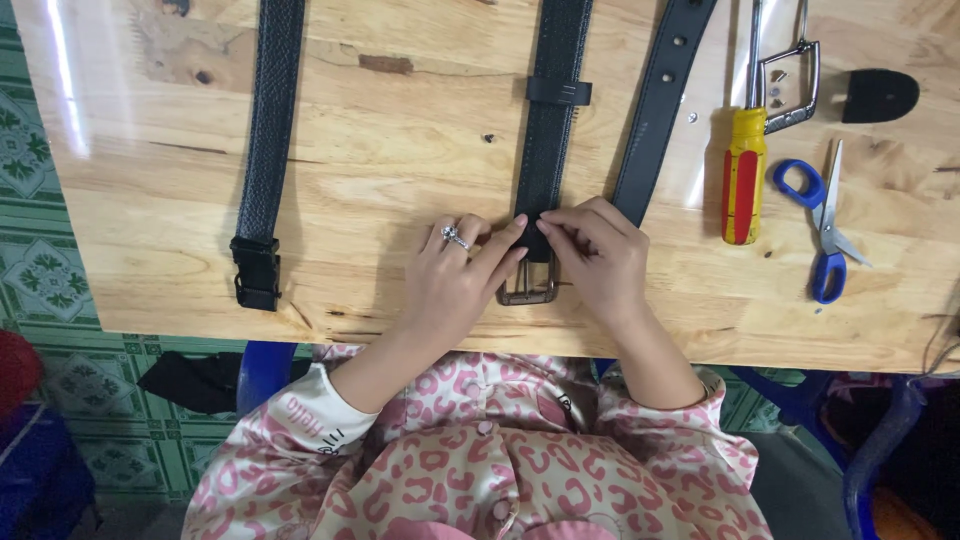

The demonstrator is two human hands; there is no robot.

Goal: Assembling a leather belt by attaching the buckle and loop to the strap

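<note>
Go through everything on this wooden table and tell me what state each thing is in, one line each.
Left hand: fingertips pinching the middle belt just above its buckle.
Right hand: pinching the same spot.
Middle belt: flat, metal buckle at the table's near edge.
Left belt: flat, untouched, black clasp attached.
Right belt: punched holes showing, near end hidden behind the right hand.
Scissors: closed.
Screwdriver: lying unused.

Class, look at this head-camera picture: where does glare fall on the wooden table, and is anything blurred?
Head view: a bright streak of glare runs down the wooden table near its left edge, a fainter sheen lies beside the screwdriver; the left hand, right hand and belt buckle look sharp, shadows soft.
</note>
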